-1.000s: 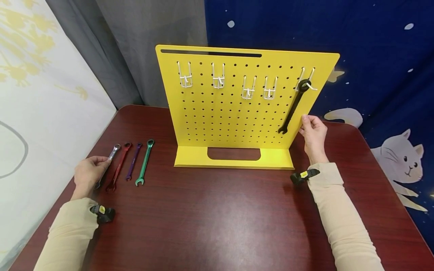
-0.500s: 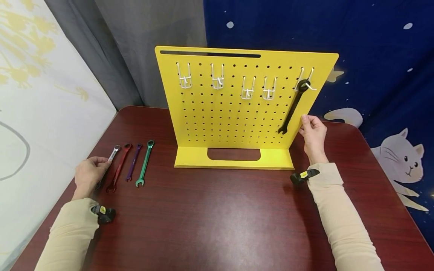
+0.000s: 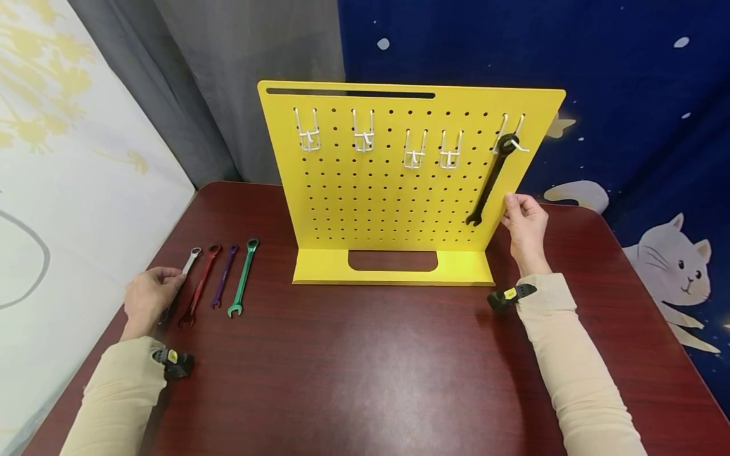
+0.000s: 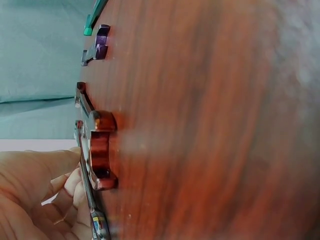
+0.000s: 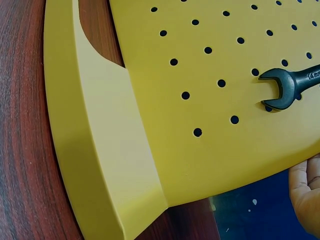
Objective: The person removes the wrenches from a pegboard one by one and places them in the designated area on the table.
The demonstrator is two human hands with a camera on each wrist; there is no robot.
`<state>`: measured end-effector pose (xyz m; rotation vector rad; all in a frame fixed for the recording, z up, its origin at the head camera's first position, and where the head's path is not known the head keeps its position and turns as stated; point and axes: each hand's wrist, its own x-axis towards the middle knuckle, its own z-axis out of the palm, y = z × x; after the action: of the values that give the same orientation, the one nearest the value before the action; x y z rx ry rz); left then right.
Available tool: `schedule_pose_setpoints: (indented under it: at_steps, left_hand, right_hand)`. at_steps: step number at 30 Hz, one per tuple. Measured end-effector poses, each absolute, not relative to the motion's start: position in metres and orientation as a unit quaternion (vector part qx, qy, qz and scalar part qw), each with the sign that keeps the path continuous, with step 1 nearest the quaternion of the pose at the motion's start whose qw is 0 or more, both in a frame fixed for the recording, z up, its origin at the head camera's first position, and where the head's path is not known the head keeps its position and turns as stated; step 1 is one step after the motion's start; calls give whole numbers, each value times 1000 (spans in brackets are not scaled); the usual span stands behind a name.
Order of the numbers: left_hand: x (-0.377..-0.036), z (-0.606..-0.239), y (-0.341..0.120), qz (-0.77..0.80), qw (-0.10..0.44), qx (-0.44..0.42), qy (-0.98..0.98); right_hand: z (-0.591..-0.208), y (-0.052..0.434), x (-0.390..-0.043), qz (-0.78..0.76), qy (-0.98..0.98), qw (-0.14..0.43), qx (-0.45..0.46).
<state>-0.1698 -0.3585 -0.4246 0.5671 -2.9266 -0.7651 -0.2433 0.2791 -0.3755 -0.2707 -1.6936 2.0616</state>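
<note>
My left hand lies at the table's left edge, its fingers curled round the handle of a silver wrench that rests on the wood. The left wrist view shows those fingers round the thin silver wrench, with the red wrench right beside it. My right hand pinches the right edge of the upright yellow pegboard. A black wrench hangs from the rightmost hook, its open end just left of that hand.
A red wrench, a purple wrench and a green wrench lie side by side right of the silver one. Several white hooks along the board's top hold nothing. The board's foot rests on the dark wooden table.
</note>
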Motion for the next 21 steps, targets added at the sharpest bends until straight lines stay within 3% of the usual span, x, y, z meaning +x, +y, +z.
schedule_pose_setpoints:
  at_steps: [10,21]
  left_hand:
    - [-167,-426,-360,-247,39,170,-953]
    - [-167,-415,-350,-278,115,143,-943]
  right_hand:
    - [-376,278,-244,744,-622,225,-91]
    - [-377,279,-245,739,-627,229,-93]
